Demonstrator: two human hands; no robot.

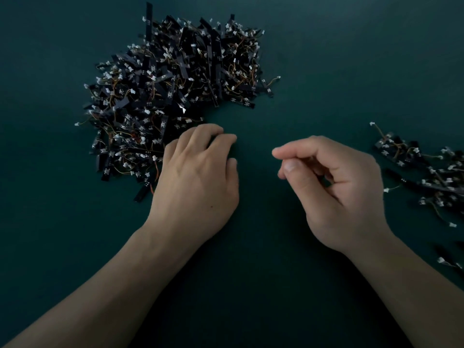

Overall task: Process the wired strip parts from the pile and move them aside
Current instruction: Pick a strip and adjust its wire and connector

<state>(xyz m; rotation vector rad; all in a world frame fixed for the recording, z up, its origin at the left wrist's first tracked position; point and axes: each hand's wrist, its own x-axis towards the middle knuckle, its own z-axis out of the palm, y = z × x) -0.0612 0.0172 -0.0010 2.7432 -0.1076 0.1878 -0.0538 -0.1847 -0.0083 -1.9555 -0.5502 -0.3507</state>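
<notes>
Two bare hands are showing: one left hand [198, 179] and one right hand [336, 187]. Two groups of black wired strip parts are lying on one dark green table [339, 71]: one large pile [175, 96], too dense for counting, and one smaller heap [426, 172].

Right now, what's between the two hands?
Nothing. In the head view, only bare table shows between the left hand and the right hand. The pile lies beyond the left hand.
</notes>
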